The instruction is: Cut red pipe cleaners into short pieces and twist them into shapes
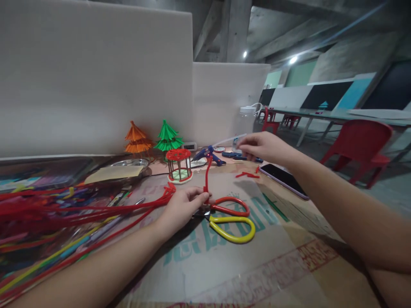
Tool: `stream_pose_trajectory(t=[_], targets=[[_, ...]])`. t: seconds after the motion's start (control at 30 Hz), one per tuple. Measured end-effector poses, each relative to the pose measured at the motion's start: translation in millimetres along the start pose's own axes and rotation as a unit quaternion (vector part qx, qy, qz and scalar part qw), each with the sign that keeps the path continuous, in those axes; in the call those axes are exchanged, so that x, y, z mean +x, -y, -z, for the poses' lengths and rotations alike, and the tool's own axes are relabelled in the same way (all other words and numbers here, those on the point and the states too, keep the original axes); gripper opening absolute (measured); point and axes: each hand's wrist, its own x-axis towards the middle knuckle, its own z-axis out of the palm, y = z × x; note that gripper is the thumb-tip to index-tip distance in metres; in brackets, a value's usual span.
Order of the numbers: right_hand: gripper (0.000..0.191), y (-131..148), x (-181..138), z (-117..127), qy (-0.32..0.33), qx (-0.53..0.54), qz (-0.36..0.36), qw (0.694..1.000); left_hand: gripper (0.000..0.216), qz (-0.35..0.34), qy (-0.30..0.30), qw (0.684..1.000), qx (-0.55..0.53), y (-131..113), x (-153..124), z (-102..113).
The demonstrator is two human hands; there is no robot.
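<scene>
Near the middle of the table, my left hand [184,207] is closed on a red pipe cleaner [207,173], which stands upright from its fingertips. Right beside those fingers lies a pair of scissors [233,229] with one red and one yellow handle, its blades partly hidden under the hand. My right hand [258,146] is raised over the back right of the table, fingers curled together; I cannot make out anything in them. Close behind it, a clear glue stick pokes out of a blue glue gun [205,152]. Several short red pieces [248,175] lie below it.
A red round frame [179,167] on a pale base stands behind my left hand. Orange [138,139] and green [167,136] tiered roof models are farther back. Red pipe cleaners [128,207] and mixed craft material cover the left side. A phone [284,181] lies right; a clear bottle [246,122] stands behind.
</scene>
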Motion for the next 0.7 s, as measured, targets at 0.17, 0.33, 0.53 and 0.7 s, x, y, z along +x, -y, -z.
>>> stream_pose_trajectory(t=[0.17,0.33,0.53,0.7], targets=[[0.03,-64,10,0,0.123,-0.328,-0.081,0.933,0.033,-0.014,0.01,1.0,0.006,4,1,2],[0.031,-93,14,-19,0.169,-0.335,-0.111,0.92,0.032,-0.009,0.013,0.999,0.029,7,1,2],[0.019,-86,16,-23,0.166,-0.306,-0.087,0.934,0.026,-0.005,0.015,0.999,0.032,7,2,2],[0.019,-73,18,-24,0.191,-0.272,-0.053,0.942,0.023,-0.003,0.015,0.999,0.033,3,1,2]])
